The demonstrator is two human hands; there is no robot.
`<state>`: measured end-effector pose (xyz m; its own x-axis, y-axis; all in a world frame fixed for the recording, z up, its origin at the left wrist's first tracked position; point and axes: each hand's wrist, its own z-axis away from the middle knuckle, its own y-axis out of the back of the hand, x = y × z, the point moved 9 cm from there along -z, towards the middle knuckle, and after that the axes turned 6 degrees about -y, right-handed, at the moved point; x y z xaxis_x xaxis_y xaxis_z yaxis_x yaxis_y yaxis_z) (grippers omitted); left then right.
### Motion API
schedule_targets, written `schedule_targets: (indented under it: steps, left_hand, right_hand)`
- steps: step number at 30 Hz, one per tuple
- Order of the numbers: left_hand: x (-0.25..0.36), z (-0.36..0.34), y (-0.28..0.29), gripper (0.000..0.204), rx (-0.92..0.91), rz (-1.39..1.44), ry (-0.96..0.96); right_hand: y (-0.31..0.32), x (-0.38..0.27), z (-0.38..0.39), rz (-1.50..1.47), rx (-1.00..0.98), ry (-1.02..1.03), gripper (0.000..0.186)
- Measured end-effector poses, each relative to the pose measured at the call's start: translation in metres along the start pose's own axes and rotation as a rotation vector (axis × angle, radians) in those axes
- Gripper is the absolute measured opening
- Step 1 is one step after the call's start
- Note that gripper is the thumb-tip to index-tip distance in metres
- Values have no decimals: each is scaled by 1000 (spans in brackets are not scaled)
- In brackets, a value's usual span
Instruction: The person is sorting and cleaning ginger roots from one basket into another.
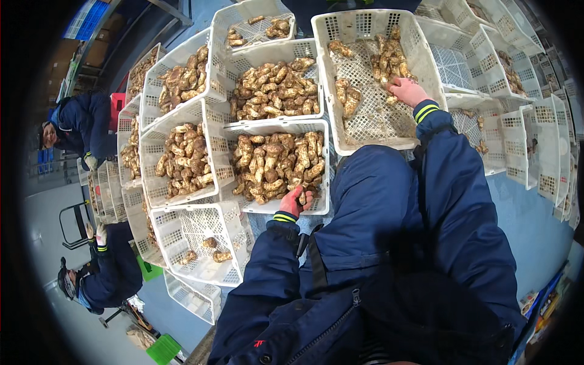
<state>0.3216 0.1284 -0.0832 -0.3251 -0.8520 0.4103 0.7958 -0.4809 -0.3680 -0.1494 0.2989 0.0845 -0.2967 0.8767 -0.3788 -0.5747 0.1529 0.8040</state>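
Observation:
Brown-and-cream mushrooms with thick stems fill the white plastic crate (327, 182) in front of me. My left hand (294, 203) is at its near edge, closed on a mushroom (302, 196) against the pile. To the right stands a larger, taller white crate (398, 143) with a mesh bottom. Inside it, my right hand (409, 92) is closed at the lower end of a mushroom cluster (388, 58), its fingertips on a mushroom (390, 98). Two smaller groups of mushrooms (348, 97) lie along that crate's left side.
Several crates of mushrooms (277, 88) stand beyond and to the left. A crate with a few mushrooms (222, 257) sits at the near left. Stacked white crates (453, 64) line the right. Two people in dark clothing (91, 125) (106, 274) work at the far left.

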Motion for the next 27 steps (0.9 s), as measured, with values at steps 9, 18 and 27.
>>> schedule_targets:
  steps: [9, 18, 27]
  left_hand:
    - [153, 33, 24, 20, -165, 111, -449]
    - [308, 89, 83, 45, 176, 225, -656]
    - [188, 53, -152, 40, -291, 86, -477]
  right_hand:
    - [-3, 43, -18, 16, 44, -149, 43]
    - [45, 69, -14, -150, 483, -323, 48]
    - [-11, 15, -52, 473, 141, -42, 33]
